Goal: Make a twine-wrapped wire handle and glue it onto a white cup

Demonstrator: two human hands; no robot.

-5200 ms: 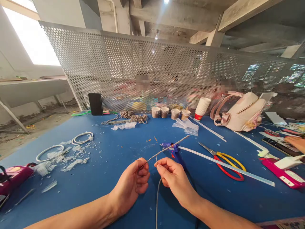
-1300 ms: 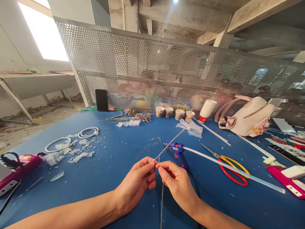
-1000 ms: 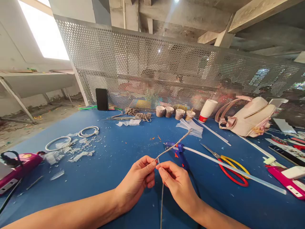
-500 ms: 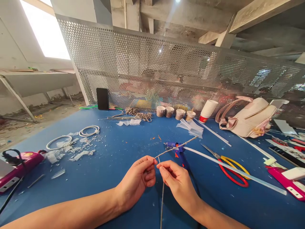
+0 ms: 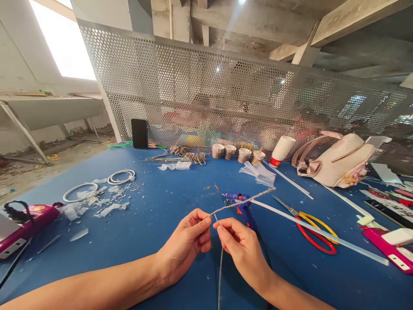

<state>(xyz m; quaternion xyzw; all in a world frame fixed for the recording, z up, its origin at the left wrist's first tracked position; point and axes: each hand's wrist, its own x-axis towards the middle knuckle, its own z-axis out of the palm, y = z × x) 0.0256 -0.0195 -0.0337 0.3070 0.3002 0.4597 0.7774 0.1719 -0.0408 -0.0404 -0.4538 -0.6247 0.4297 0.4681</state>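
My left hand [image 5: 190, 234] is closed, thumb and forefinger pinching a thin stick wrapped in grey-brown cord [image 5: 245, 201], which slants up to the right. Just beside it, my right hand [image 5: 240, 243] pinches the loose cord [image 5: 220, 271] where it leaves the stick. From under the right fingers the cord hangs down past the bottom of the picture. Beyond the hands lies a blue glue gun [image 5: 248, 215], partly behind the stick, with a long clear glue stick [image 5: 322, 228] at its back end. Scissors [image 5: 301, 215] with red and yellow handles rest to the right.
On the blue table [image 5: 155, 206] are white rings [image 5: 121, 177] among plastic scraps, cord bundles [image 5: 190, 156], wrapped cups [image 5: 218, 150], stacked paper cups [image 5: 282, 150] and a pink backpack [image 5: 342, 161]. Power strips [image 5: 398, 256] lie at both sides. A perforated metal screen [image 5: 180, 86] stands behind.
The wrapped stick's far tip has shifted right and slightly down, and the stick looks turned. Both hands keep their pinch in nearly the same place.
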